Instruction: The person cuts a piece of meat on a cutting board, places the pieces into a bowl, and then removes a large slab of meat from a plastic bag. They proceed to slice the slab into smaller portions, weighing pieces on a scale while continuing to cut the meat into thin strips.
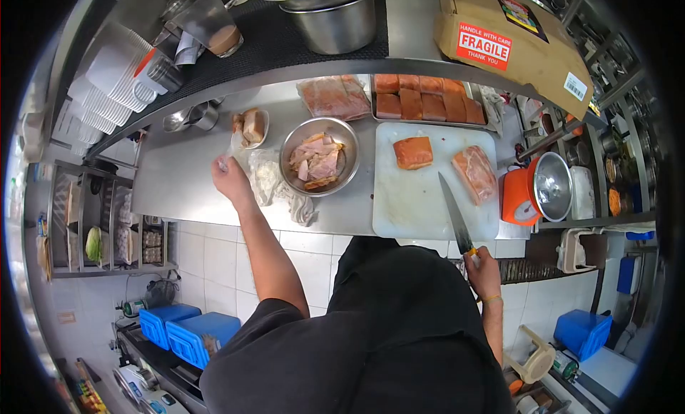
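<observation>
My right hand (pixel 484 273) is closed around the handle of a long kitchen knife (pixel 454 211), its blade angled over a white cutting board (pixel 396 210). On the board lie a reddish-brown block of meat (pixel 413 153) and a paler slab of meat (pixel 474 174). My left hand (pixel 230 180) is closed on thin clear plastic (pixel 236 144), beside a small dish of meat chunks (pixel 252 125). Between my hands sits a steel bowl (pixel 349 173) holding sliced meat (pixel 315 159). A crumpled plastic bag (pixel 265 175) and a cloth (pixel 300 207) lie left of the bowl.
Behind the board are a tray of meat blocks (pixel 430 102) and a packed meat slab (pixel 334 98). An orange scale (pixel 519 195) with a metal pan (pixel 553 186) stands at right. The overhead shelf (pixel 285 81) carries a cardboard box (pixel 457 14), a steel pot (pixel 334 27) and stacked cups (pixel 118 78).
</observation>
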Motion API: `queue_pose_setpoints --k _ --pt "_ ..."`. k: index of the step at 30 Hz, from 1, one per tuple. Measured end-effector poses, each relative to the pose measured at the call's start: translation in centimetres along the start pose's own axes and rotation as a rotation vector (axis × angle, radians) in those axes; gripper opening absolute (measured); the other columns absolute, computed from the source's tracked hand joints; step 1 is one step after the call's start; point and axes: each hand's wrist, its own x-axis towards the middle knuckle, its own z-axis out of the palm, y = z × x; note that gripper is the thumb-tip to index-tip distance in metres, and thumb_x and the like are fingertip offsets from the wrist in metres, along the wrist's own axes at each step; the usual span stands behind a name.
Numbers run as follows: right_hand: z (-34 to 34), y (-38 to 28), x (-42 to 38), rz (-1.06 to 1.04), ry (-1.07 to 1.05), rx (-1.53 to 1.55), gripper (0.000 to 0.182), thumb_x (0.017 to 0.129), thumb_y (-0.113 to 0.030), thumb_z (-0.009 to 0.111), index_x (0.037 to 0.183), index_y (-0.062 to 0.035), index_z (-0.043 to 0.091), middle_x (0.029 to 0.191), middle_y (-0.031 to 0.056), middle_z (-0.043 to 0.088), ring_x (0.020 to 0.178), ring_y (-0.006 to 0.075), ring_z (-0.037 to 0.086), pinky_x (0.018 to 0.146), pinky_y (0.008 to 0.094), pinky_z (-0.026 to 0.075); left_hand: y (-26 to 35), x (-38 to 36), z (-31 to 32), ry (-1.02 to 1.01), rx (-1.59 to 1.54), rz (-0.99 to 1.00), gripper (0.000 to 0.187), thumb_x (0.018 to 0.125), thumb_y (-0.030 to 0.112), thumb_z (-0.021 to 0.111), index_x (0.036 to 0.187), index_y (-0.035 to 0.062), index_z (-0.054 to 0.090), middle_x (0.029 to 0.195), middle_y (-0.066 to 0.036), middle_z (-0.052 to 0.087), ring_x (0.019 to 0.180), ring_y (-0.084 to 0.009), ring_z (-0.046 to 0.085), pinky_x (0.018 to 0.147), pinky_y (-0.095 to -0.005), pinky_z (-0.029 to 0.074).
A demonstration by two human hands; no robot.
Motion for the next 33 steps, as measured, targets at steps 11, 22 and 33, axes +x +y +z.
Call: queue_pose_setpoints --k 11,22,33 --pt "-0.2 -0.7 -0.2 0.072 -0.021 -0.074 0.034 0.097 -0.033 0.07 0.101 -0.0021 0.058 0.085 0.029 0.071 0.085 0.0504 0.069 0.075 0.0584 0.054 0.5 -6.1 2.7 -0.191 0.525 0.419 0.059 0.088 0.033 0.079 0.136 0.0002 0.063 0.137 -0.025 0.062 0.13 -0.043 0.057 0.109 -0.0516 0.046" --pt "0.6 -0.7 -1.0 0.11 -0.096 -0.076 0.039 0.098 -0.037 0.068 0.108 -0.0006 0.06 0.093 0.0282 0.073 0.091 0.0486 0.07 0.081 0.0572 0.055 12.0 -24.0 20.2 -1.203 0.459 0.84 0.094 0.076 0.033 0.087 0.156 0.0084 0.044 0.151 -0.021 0.053 0.139 -0.0387 0.053 0.117 -0.0498 0.041" --pt "1.1 0.6 -2.3 0.187 -0.06 0.012 0.037 0.099 -0.037 0.067 0.111 -0.0018 0.061 0.092 0.0256 0.073 0.09 0.0471 0.07 0.081 0.056 0.055 11.1 -24.2 18.6 -1.416 0.653 0.705 0.094 0.073 0.053 0.086 0.152 0.0165 0.05 0.141 -0.018 0.06 0.134 -0.0348 0.058 0.11 -0.0498 0.045"
